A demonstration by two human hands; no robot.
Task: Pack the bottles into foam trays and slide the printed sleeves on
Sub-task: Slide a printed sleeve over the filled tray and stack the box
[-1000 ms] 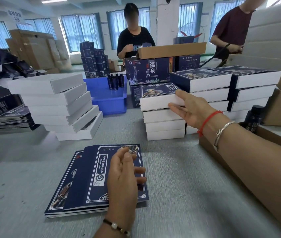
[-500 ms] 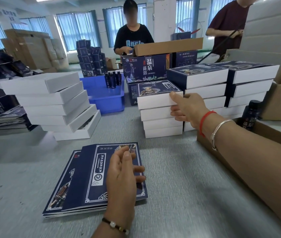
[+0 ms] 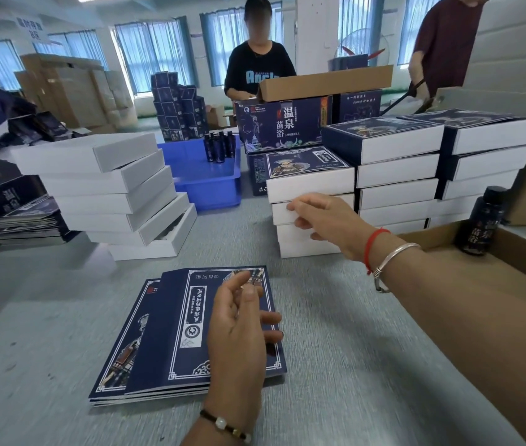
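The left hand (image 3: 239, 329) hovers over the stack of flat printed sleeves (image 3: 190, 333) on the grey table (image 3: 367, 365), fingers loosely curled and holding nothing; whether the fingertips touch the top sleeve cannot be told. The sleeves lie with their long axis running away from the person, slightly tilted, straight under this hand. The right hand (image 3: 326, 220) reaches forward to the near stack of finished boxes (image 3: 309, 201), fingers relaxed against the white end of the second box down (not visibly gripping anything). The unsleeved white trays (image 3: 107, 191) stand well apart to the far left, their long sides running left to right, nearer the left hand than the right. A judgement: the coming move turns on fetching a tray from the left toward the sleeves, which the left hand is better placed for.
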